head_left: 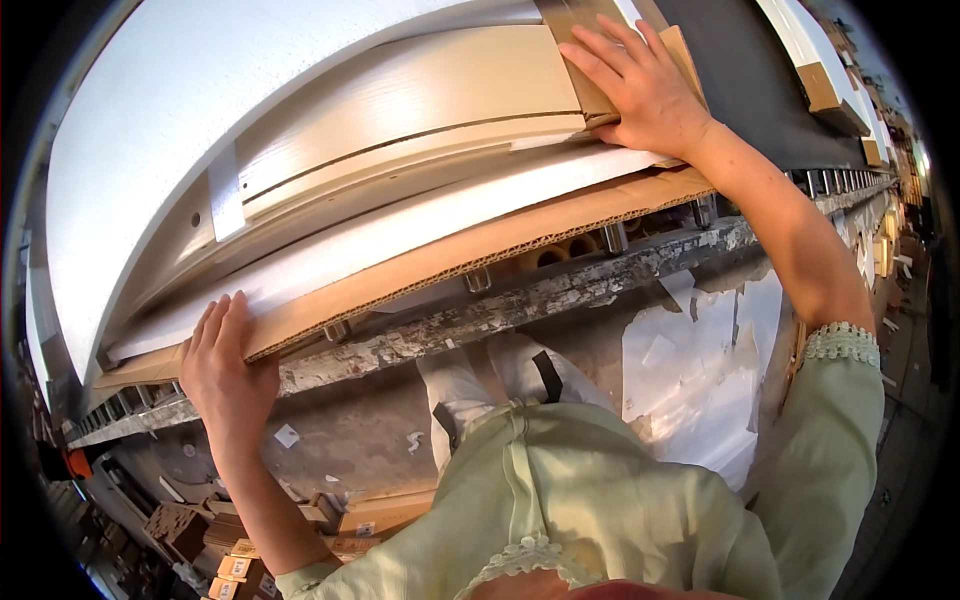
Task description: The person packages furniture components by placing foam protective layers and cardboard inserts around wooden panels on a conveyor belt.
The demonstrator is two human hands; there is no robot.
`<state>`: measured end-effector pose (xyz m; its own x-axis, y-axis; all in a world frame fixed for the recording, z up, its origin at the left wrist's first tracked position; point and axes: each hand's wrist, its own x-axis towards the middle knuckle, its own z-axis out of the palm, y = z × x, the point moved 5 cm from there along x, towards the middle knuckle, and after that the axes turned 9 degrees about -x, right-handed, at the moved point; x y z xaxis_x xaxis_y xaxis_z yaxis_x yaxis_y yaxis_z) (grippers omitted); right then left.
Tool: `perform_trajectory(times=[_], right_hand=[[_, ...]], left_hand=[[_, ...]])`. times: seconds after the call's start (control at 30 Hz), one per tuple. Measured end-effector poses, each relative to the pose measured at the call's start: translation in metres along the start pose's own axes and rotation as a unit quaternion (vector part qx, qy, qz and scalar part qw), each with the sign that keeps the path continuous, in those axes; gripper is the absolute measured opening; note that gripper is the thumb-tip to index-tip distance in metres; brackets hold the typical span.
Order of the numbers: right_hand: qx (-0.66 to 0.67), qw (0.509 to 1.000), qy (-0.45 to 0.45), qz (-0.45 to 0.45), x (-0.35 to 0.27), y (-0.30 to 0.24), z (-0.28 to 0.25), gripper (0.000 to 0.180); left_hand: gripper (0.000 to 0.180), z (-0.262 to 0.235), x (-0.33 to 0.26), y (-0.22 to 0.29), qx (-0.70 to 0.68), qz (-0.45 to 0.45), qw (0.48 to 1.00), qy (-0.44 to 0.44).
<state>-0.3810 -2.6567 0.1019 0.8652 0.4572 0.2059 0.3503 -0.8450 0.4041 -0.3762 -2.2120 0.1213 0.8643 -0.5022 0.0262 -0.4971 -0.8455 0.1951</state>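
On rollers [478, 280], brown corrugated cardboard [480, 241]

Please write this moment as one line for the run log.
Left hand: at edge of cardboard sheet | Right hand: spread over cardboard end piece | Cream panel: beyond white foam strip

Cardboard sheet [480, 247] on the rollers [614, 238], foam strip [400, 237] along its near edge, panels [420, 90] behind the strip, boxes [232, 568] low at left
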Motion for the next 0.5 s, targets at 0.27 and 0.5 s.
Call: perform_trajectory(times=[0.27, 0.5], right_hand=[[0.083, 0.99, -0.072, 0.094, -0.015, 0.024, -0.013, 0.092], [0.315, 0.92, -0.163, 0.165, -0.072, 0.002, -0.057, 0.033]], left_hand=[[0.055, -0.001, 0.007, 0.009, 0.0, -0.003, 1.0, -0.004], [0.047, -0.009, 0.011, 0.015, 0.024, 0.013, 1.0, -0.011]])
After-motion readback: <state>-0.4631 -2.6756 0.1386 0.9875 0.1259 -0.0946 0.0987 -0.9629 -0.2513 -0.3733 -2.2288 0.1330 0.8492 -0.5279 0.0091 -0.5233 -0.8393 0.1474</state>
